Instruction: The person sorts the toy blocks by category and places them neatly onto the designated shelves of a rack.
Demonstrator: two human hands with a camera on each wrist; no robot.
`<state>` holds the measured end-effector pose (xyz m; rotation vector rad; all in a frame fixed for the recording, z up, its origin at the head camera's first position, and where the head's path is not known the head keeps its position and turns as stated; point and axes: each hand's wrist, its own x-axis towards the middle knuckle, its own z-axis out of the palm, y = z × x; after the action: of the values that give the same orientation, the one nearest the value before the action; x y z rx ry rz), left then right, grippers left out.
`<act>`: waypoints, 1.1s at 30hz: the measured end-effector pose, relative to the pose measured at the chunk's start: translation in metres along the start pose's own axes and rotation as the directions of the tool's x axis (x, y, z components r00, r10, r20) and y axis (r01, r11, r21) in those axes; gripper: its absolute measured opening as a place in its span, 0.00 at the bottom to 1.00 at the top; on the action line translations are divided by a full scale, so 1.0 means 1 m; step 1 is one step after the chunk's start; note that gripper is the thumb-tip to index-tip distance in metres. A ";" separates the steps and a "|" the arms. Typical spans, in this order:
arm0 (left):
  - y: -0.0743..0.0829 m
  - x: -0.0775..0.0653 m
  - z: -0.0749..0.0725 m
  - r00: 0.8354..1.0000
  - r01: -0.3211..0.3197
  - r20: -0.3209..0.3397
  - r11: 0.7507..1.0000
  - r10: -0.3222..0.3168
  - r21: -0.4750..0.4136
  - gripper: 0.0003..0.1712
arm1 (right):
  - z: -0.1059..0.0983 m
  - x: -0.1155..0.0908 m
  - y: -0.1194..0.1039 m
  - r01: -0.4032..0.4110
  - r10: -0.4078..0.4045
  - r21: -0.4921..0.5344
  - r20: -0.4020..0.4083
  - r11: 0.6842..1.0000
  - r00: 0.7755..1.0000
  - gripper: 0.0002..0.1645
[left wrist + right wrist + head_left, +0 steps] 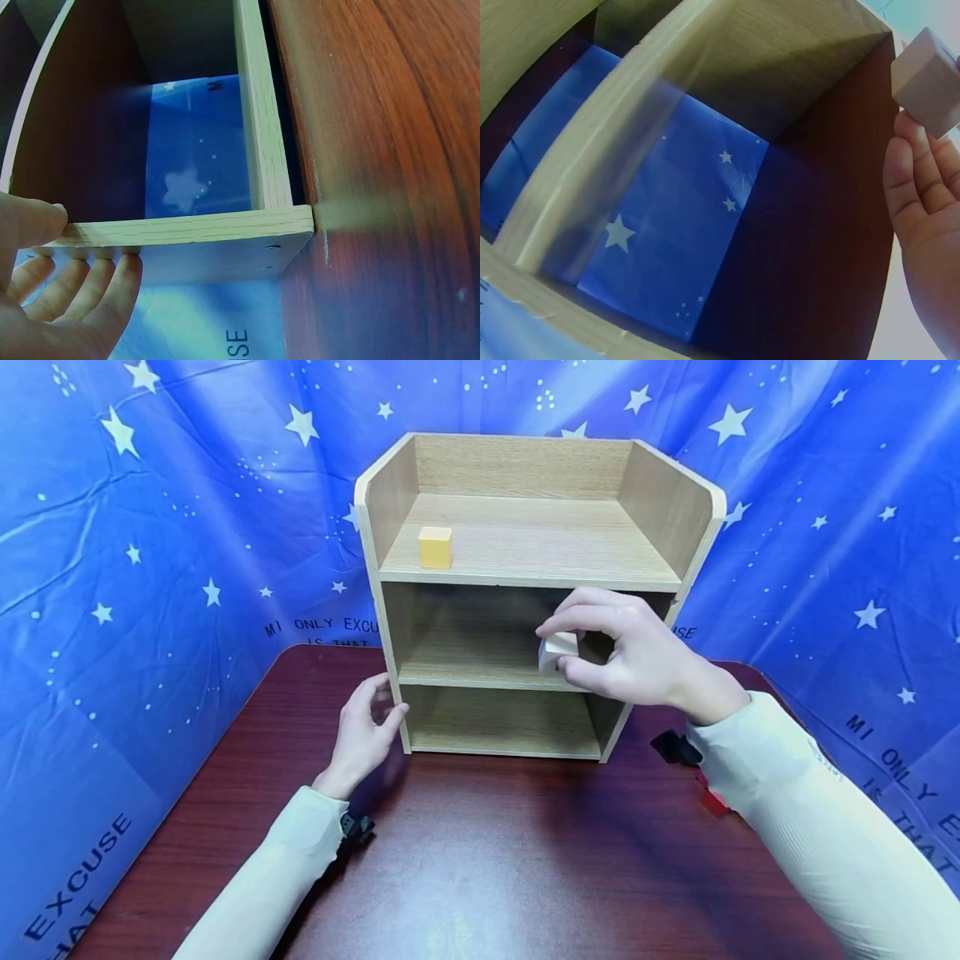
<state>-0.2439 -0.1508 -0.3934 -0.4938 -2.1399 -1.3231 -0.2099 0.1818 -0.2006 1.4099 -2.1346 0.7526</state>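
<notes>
A small wooden shelf unit (pixel 517 581) with an upper deck and two compartments below stands on the table. In front of its middle compartment, my right hand (pixel 626 647) pinches a pale wooden cube (pixel 558 652) between thumb and fingers. The right wrist view shows this cube (pixel 930 82) at the fingertips, beside the unit's opening. My left hand (pixel 362 735) grips the unit's left side panel low down. In the left wrist view its thumb lies on the panel's front edge and its fingers (pixel 120 296) press the outer face.
A yellow cube (pixel 436 548) sits at the front left of the upper deck. On the dark red table (pixel 480 852), a red object (pixel 712 802) is partly hidden behind the right sleeve. A blue curtain with stars (pixel 187 510) surrounds the table's back and sides.
</notes>
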 end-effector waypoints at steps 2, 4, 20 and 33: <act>0.000 0.000 0.000 1.000 -0.002 0.000 1.000 0.002 -0.001 0.25 | -0.001 0.003 -0.001 0.008 -0.008 0.004 -0.005 1.000 1.000 0.19; 0.000 0.000 0.000 1.000 -0.004 0.000 1.000 0.004 0.000 0.25 | -0.002 0.006 -0.001 0.021 -0.021 0.011 -0.010 1.000 1.000 0.18; -0.001 0.000 -0.001 1.000 -0.005 0.001 1.000 0.005 -0.002 0.25 | -0.007 0.032 -0.012 -0.010 0.010 0.000 -0.014 1.000 1.000 0.17; 0.000 0.000 -0.001 1.000 -0.006 0.002 1.000 0.006 -0.004 0.25 | -0.009 0.055 -0.013 0.041 -0.040 0.019 -0.045 0.999 0.998 0.16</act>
<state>-0.2441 -0.1523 -0.3929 -0.5039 -2.1362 -1.3244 -0.2168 0.1470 -0.1556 1.4286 -2.0641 0.7843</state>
